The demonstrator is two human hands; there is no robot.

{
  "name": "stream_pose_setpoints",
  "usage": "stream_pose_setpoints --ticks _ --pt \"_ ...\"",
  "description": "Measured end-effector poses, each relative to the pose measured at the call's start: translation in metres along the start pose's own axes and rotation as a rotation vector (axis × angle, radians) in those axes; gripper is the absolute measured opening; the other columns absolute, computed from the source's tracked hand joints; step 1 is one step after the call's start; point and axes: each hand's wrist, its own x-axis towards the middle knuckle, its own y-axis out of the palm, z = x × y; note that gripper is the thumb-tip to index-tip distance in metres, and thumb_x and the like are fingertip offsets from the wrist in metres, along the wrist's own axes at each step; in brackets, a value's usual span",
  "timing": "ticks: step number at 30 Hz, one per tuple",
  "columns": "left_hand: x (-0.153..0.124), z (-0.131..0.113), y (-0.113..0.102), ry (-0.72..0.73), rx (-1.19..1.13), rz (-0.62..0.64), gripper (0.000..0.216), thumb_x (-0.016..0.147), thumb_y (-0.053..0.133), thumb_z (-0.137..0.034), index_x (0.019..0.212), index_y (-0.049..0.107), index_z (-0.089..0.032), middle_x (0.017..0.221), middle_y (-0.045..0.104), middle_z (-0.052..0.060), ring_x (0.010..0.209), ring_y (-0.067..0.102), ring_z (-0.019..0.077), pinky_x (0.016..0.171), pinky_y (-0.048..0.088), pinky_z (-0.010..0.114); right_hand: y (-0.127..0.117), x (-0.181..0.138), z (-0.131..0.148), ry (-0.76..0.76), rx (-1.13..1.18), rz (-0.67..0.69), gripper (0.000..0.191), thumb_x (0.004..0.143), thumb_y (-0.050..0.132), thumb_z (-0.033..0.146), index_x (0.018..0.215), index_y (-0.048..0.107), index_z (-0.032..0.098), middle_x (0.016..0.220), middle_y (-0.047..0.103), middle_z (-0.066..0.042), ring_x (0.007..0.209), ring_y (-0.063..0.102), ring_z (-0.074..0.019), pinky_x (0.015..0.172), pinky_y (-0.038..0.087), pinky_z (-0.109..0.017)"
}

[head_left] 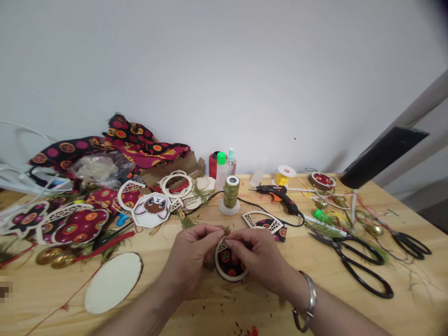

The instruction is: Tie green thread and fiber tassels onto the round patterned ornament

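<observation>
Both my hands meet over a round wooden-rimmed ornament (230,265) backed with dark red and black patterned cloth. My left hand (196,247) pinches at its top edge, where a bit of olive-green thread (227,230) shows between the fingers. My right hand (257,254) is closed at the same edge, thumb and finger together; what lies between them is too small to make out. Just behind my hands stands a spool of olive-green thread (231,193). A fan-shaped wooden frame (262,219) with patterned cloth lies beyond my right hand.
Black-handled scissors (353,259) lie open at right, near a hot glue gun (278,196). A white oval disc (114,282) rests at front left. Patterned cloth (136,140), a sheep-face piece (152,210) and wooden shapes crowd the left. Bottles (221,172) stand by the wall.
</observation>
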Motion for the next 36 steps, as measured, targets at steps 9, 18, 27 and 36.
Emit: stream_pose_setpoints --ticks 9,18,27,36 --pt "0.0 0.001 0.0 0.039 -0.006 -0.001 0.016 0.061 0.072 -0.022 0.055 0.061 -0.011 0.053 0.057 -0.003 0.038 0.032 0.0015 0.04 0.023 0.017 0.002 -0.004 0.0 -0.035 -0.017 0.061 0.02 0.084 0.048 0.018 0.077 0.067 0.017 0.068 0.066 0.001 0.06 0.055 -0.0093 0.058 0.04 -0.018" --pt "-0.002 -0.001 0.003 0.053 -0.004 -0.029 0.014 0.058 0.072 -0.022 0.054 0.063 -0.012 0.044 0.052 -0.004 0.037 0.031 0.0026 0.04 0.025 0.017 0.002 -0.006 0.0 -0.109 -0.153 0.092 0.022 0.085 0.046 0.015 0.068 0.059 0.018 0.059 0.057 0.004 0.054 0.048 -0.0077 0.053 0.035 -0.018" --pt "-0.002 -0.007 0.002 0.218 0.369 -0.117 0.01 0.062 0.069 -0.024 0.055 0.068 -0.016 0.078 0.072 0.005 0.068 0.06 0.0164 0.064 0.044 0.024 -0.002 -0.011 -0.002 -0.502 -0.818 0.011 0.014 0.085 0.044 0.012 0.079 0.056 0.016 0.07 0.055 -0.004 0.06 0.044 -0.0153 0.053 0.03 -0.028" --pt "-0.003 -0.007 0.002 0.185 0.454 -0.007 0.007 0.061 0.068 -0.022 0.056 0.07 -0.017 0.069 0.071 0.004 0.066 0.061 0.0185 0.062 0.046 0.025 -0.015 -0.011 0.013 -0.773 -0.97 0.004 0.026 0.091 0.035 0.012 0.077 0.056 0.013 0.066 0.05 -0.004 0.06 0.043 -0.0153 0.053 0.031 -0.031"
